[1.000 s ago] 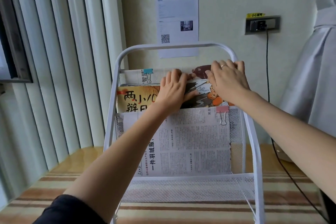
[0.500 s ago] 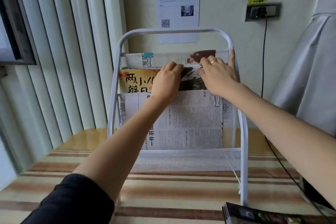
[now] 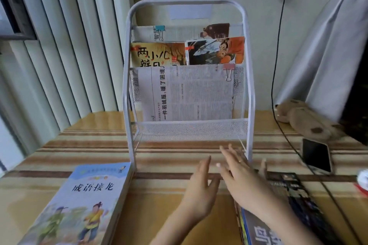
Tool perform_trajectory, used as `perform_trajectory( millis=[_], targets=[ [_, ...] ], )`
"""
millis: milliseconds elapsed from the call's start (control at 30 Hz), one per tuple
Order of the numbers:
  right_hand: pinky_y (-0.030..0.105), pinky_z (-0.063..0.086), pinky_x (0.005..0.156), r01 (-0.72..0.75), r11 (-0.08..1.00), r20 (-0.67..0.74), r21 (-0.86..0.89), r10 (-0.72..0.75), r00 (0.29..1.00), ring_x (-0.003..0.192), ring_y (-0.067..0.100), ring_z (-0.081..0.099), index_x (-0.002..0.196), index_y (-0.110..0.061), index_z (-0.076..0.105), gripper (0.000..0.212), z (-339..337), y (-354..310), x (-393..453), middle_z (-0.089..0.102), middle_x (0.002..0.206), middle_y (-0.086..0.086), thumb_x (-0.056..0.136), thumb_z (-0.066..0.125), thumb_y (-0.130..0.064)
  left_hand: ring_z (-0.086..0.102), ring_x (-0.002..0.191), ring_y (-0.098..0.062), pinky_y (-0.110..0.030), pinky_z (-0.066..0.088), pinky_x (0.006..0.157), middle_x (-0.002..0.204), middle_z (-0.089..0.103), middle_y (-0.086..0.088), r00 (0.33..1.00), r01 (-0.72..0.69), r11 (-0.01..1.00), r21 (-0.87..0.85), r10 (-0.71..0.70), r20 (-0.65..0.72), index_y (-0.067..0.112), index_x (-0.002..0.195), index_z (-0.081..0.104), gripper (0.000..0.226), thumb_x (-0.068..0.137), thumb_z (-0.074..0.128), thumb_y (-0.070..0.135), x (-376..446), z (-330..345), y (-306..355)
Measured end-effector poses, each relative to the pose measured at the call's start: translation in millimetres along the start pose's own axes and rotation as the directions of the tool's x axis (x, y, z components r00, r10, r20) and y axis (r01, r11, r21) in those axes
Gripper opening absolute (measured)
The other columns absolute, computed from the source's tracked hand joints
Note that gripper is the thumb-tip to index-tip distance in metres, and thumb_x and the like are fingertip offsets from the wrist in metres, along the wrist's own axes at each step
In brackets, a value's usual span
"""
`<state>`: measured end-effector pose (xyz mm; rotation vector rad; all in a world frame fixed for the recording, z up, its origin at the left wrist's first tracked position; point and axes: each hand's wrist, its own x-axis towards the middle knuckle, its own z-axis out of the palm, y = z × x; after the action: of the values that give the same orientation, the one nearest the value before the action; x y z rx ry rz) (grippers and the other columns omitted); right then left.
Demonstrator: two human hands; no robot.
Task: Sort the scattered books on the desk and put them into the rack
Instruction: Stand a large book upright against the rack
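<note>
Head view is showing the right hand [image 3: 240, 175] hovering with fingers spread over the dark books [image 3: 298, 195] lying on the table [image 3: 159, 195], holding nothing. The left hand [image 3: 201, 187] is floating beside it, fingers straight, empty. Beyond them the white rack [image 3: 127, 85] is standing, holding books and papers.

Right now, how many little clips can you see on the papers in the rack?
2: a blue clip on the papers in the top tier, and a pink clip on the newspaper in the lower tier. Others may be hidden.
</note>
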<state>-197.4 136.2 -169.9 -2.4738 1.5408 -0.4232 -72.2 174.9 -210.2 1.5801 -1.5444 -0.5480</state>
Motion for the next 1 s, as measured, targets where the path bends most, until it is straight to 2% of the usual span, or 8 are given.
perform_trajectory(
  millis=[100,167,267,433,567,767,900,1000],
  targets=[
    [0.059,-0.001,0.111,-0.256,0.966,0.075,0.02,0.254,0.964,0.146,0.019,-0.005,0.149,-0.037,0.002,0.058,2.5,36.8,-31.8,-0.005,0.158,-0.009,0.096,0.019,-0.055,0.05,0.118,-0.003,-0.011,0.037,0.099,0.127,0.055,0.011,0.971,0.157,0.958,-0.238,-0.105,0.217,0.013,0.141,0.039,0.044,0.099,0.046,0.026,-26.3,30.2,7.7],
    [0.053,0.007,0.114,-0.399,0.915,0.051,0.057,0.396,0.917,0.146,0.023,0.002,0.15,-0.028,0.001,0.064,-2.3,65.2,-51.6,0.001,0.159,0.0,0.096,0.026,-0.053,0.054,0.118,-0.008,-0.031,0.041,0.104,0.127,0.06,0.006,0.973,0.087,0.963,-0.257,-0.027,0.227,0.018,0.127,0.05,0.03,0.099,0.046,0.027,-35.5,44.0,14.8],
    [0.042,0.031,0.109,-0.505,0.837,0.036,0.208,0.51,0.859,0.138,0.029,0.029,0.151,-0.014,0.009,0.071,-7.7,95.3,-76.4,0.024,0.154,0.011,0.095,0.043,-0.042,0.057,0.115,-0.013,-0.038,0.044,0.102,0.124,0.061,0.003,0.968,0.174,0.922,-0.346,-0.095,0.232,0.026,0.121,0.051,0.027,0.095,0.052,0.029,-41.1,53.3,30.1],
    [0.031,0.036,0.086,-0.474,0.756,-0.043,0.451,0.549,0.835,0.121,0.03,0.049,0.14,-0.016,0.035,0.057,-6.3,105.9,-85.1,0.049,0.137,0.012,0.09,0.06,-0.025,0.064,0.084,-0.012,-0.017,0.054,0.066,0.101,0.066,-0.005,0.896,0.442,0.576,-0.688,-0.323,0.305,0.012,0.111,0.054,0.027,0.086,0.061,0.019,-21.6,53.1,47.2],
    [0.028,0.032,0.081,-0.463,0.699,-0.062,0.546,0.584,0.809,0.119,0.028,0.048,0.133,-0.019,0.041,0.053,-2.9,111.1,-82.2,0.05,0.134,0.011,0.086,0.065,-0.022,0.052,0.076,-0.015,-0.028,0.039,0.068,0.084,0.056,-0.005,0.775,0.582,0.364,-0.727,-0.518,0.361,0.009,0.089,0.056,0.007,0.088,0.057,0.017,-5.4,47.8,51.1],
    [0.031,0.032,0.085,-0.42,0.663,-0.043,0.619,0.563,0.825,0.123,0.025,0.044,0.128,-0.026,0.042,0.045,-0.5,113.8,-85.2,0.047,0.136,0.006,0.088,0.063,-0.027,0.068,0.077,-0.024,-0.032,0.057,0.071,0.096,0.071,-0.014,0.786,0.616,0.445,-0.65,-0.398,0.473,0.004,0.112,0.056,0.034,0.083,0.068,0.018,-1.5,54.9,53.6],
    [0.03,0.032,0.09,-0.35,0.644,-0.031,0.68,0.503,0.864,0.12,0.015,0.044,0.128,-0.031,0.039,0.05,-2.2,114.3,-91.4,0.046,0.136,-0.002,0.085,0.066,-0.032,0.068,0.08,-0.027,-0.036,0.06,0.072,0.103,0.069,-0.016,0.847,0.525,0.532,-0.665,-0.407,0.342,0.008,0.113,0.051,0.038,0.081,0.071,0.008,-10.1,57.1,60.5],
    [0.019,0.034,0.087,-0.217,0.581,-0.097,0.784,0.46,0.883,0.109,-0.001,0.05,0.127,-0.036,0.04,0.061,-13.5,108.2,-87.1,0.051,0.123,-0.02,0.074,0.068,-0.047,0.07,0.087,-0.026,-0.038,0.059,0.079,0.099,0.072,-0.011,0.948,0.308,0.617,-0.725,-0.265,0.177,0.018,0.105,0.06,0.035,0.075,0.074,0.011,-14.3,35.7,62.8]
  ],
)
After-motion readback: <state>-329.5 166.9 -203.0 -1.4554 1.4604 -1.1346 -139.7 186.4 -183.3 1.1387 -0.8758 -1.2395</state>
